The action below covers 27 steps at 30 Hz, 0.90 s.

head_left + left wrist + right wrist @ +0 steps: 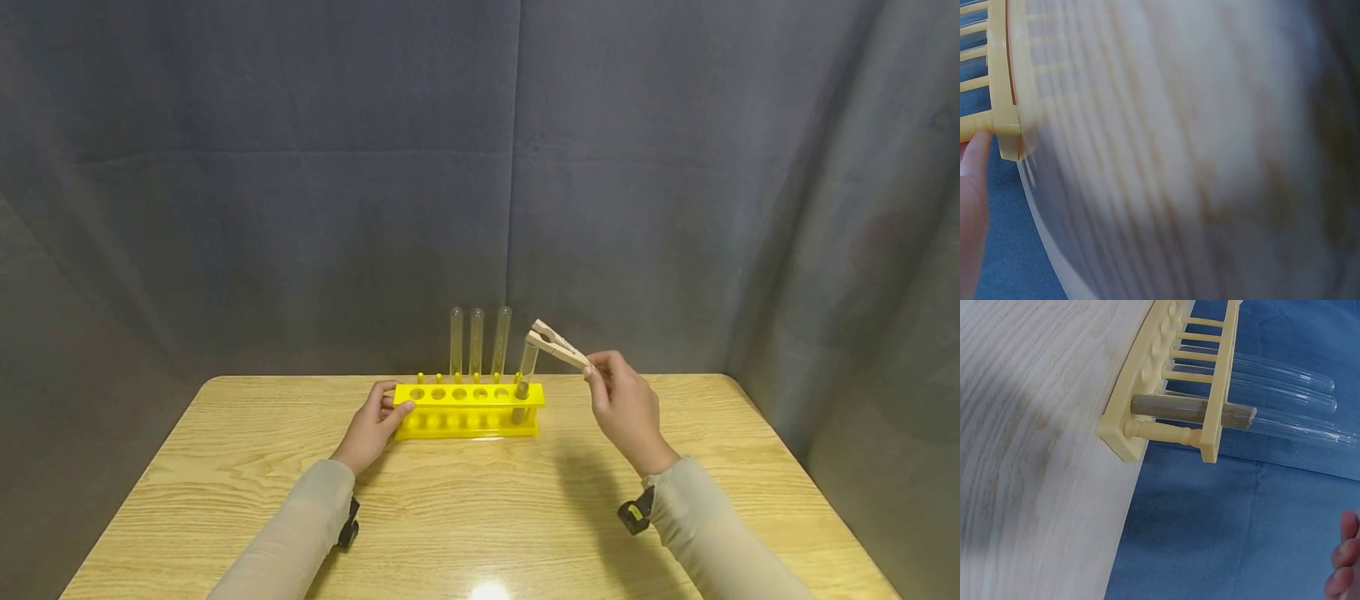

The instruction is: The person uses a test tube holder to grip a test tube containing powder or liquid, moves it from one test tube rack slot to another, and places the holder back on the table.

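A yellow test tube rack (468, 396) stands near the table's far edge. My left hand (375, 425) grips its left end, thumb at the front of the top bar and fingers behind. In my right hand (626, 404), thumb and fingers pinch the handle end of a wooden test tube holder (557, 345). The holder's front end is at the top of a test tube (528, 360), which stands in the rack's rightmost hole. Greyish-brown contents fill the tube's lower part (1172, 407) in the right wrist view. Only the right hand's fingertips (1344, 562) show there; the holder is out of that frame.
Three clear test tubes (477, 342) stand bottom-up on the rack's rear pegs. The other holes along the top bar hold no tubes. Behind the wood-grain table (465, 508) hangs a grey-blue curtain (360, 208).
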Motion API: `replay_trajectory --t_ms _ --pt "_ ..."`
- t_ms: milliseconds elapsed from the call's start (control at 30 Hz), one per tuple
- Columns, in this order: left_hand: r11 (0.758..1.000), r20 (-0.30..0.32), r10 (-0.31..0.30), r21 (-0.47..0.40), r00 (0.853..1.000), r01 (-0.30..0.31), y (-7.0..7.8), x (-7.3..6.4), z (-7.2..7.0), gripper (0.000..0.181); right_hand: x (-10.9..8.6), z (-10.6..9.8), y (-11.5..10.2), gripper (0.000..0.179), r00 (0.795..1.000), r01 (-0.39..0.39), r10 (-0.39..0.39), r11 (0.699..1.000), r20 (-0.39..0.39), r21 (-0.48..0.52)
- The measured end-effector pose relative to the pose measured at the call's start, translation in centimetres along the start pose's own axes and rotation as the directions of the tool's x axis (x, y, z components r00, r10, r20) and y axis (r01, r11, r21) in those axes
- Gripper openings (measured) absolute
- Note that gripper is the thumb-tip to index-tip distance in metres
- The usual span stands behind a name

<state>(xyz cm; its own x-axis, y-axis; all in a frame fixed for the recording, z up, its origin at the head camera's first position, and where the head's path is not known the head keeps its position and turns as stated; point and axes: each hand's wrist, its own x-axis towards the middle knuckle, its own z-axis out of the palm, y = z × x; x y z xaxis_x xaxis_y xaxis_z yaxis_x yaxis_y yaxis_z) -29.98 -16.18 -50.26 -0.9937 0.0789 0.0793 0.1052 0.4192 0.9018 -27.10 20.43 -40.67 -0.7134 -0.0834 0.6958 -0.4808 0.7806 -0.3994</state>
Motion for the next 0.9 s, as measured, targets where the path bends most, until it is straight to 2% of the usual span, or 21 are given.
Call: replay_trajectory --t_ms 167,367,667,900 --pt "1.000 -0.002 0.014 0.010 1.000 -0.014 0.04 -0.15 -0.01 0.059 0.18 0.00 -0.27 0.011 0.999 0.054 -0.054 0.998 -0.003 -0.036" --pt "1.000 0.008 0.002 0.017 1.000 -0.002 0.22 -0.24 -0.07 0.058 0.34 0.01 -0.39 0.009 0.996 0.089 -0.089 0.992 0.008 -0.095" --pt "1.000 0.009 0.017 0.019 1.000 -0.017 0.33 -0.29 -0.12 0.058 0.48 -0.05 -0.27 0.010 0.994 0.107 -0.104 0.986 0.031 -0.129" --pt "1.000 0.006 0.012 0.019 1.000 -0.012 0.29 -0.17 -0.10 0.058 0.62 -0.30 -0.44 0.010 0.994 0.071 -0.057 0.987 0.097 -0.147"
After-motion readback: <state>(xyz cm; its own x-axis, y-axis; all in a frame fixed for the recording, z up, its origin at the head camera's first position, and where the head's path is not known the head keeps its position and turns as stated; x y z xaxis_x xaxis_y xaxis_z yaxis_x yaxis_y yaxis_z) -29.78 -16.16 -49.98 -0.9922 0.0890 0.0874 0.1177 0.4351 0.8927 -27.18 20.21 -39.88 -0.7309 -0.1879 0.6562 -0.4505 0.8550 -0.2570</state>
